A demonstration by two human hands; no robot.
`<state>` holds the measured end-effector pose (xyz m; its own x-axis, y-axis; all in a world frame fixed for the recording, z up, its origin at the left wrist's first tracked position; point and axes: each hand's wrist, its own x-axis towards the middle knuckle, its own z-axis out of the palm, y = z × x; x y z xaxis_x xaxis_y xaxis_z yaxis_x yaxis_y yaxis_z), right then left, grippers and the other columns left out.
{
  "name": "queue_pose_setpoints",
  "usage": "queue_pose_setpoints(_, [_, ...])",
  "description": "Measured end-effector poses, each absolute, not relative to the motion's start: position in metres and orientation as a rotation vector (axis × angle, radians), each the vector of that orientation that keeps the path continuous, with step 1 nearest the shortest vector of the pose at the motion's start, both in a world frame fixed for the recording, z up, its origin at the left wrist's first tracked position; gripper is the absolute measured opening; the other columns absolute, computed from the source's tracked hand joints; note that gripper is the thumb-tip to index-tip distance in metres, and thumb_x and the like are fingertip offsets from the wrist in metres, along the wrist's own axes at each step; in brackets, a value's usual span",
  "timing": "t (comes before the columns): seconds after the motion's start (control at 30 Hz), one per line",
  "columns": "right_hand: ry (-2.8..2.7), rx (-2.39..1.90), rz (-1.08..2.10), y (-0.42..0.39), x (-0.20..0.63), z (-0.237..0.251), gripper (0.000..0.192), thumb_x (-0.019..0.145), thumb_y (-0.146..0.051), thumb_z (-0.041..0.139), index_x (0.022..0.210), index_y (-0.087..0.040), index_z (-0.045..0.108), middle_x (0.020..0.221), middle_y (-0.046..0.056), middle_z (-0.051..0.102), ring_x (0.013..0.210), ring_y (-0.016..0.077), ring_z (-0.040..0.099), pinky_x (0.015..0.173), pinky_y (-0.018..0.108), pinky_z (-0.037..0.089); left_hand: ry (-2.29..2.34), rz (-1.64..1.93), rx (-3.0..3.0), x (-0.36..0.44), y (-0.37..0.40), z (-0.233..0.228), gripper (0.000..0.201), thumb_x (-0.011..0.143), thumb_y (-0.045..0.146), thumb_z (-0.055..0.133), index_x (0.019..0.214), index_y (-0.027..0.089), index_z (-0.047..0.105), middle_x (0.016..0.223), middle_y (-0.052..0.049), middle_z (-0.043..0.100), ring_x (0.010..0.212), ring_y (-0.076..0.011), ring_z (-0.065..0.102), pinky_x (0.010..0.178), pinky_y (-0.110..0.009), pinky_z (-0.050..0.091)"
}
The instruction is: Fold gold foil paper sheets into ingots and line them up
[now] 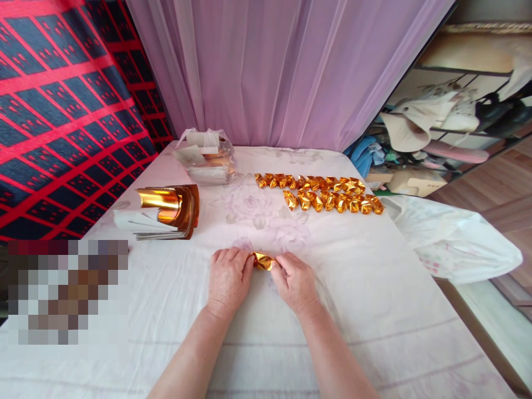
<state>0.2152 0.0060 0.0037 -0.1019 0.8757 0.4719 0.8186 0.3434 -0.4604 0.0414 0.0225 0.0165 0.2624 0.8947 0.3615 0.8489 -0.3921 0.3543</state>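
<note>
My left hand (228, 280) and my right hand (296, 282) rest on the white floral cloth (266, 332), fingertips pinching a small folded piece of gold foil paper (263, 261) between them. Beyond it, two rows of several finished gold folded pieces (328, 194) lie on the cloth. At the left lies a curled stack of gold foil sheets (172, 210), white side showing underneath.
A clear plastic bag (208, 158) of more sheets sits at the back left. A pink curtain (282, 72) hangs behind, a red and dark patterned fabric (62, 111) at the left. A white bag (457, 238) hangs off the right edge; shelves with clutter (449, 127) stand beyond.
</note>
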Motion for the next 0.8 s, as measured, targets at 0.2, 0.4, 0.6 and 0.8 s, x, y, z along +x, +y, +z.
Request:
queue_pose_setpoints(0.2, [-1.906,-1.451,0.067,0.0057,0.2148,0.0055,0.029,0.092,-0.020,0.042,0.064,-0.023,0.048,0.060,-0.001,0.054,0.060,0.0131,0.052,0.061,0.025,0.033,1.599,0.849,2.454,0.0429,0.0205,0.0154,0.024,0.099,0.025,0.044,0.087,0.020,0.064,0.081,-0.004,0.066,0.079,-0.0218,0.059,0.077,-0.037,0.040])
queue_pose_setpoints(0.4, [-1.946,-1.423,0.039,0.0052,0.2140,0.0069,0.030,0.092,-0.019,0.043,0.063,-0.023,0.048,0.060,-0.001,0.053,0.061,0.0131,0.050,0.060,0.026,0.032,1.601,0.890,2.464,0.0423,0.0214,0.0150,0.024,0.099,0.026,0.043,0.088,0.021,0.064,0.082,-0.004,0.066,0.078,-0.0218,0.059,0.076,-0.038,0.040])
queue_pose_setpoints(0.6, [-1.868,-1.488,-0.030,0.0068,0.2182,0.0030,0.030,0.093,-0.020,0.043,0.064,-0.022,0.053,0.061,0.000,0.055,0.062,0.0138,0.051,0.062,0.026,0.033,1.529,0.943,2.508,0.0433,0.0208,0.0162,0.025,0.100,0.026,0.043,0.088,0.021,0.065,0.082,-0.004,0.066,0.078,-0.0204,0.058,0.077,-0.037,0.040])
queue_pose_setpoints(0.8, [-1.925,-1.476,0.002,0.0062,0.2174,0.0069,0.031,0.094,-0.019,0.042,0.065,-0.022,0.054,0.063,0.001,0.057,0.063,0.0140,0.053,0.063,0.026,0.035,1.570,0.898,2.487,0.0421,0.0211,0.0167,0.029,0.101,0.029,0.040,0.089,0.021,0.066,0.085,-0.005,0.067,0.079,-0.0208,0.059,0.079,-0.038,0.041])
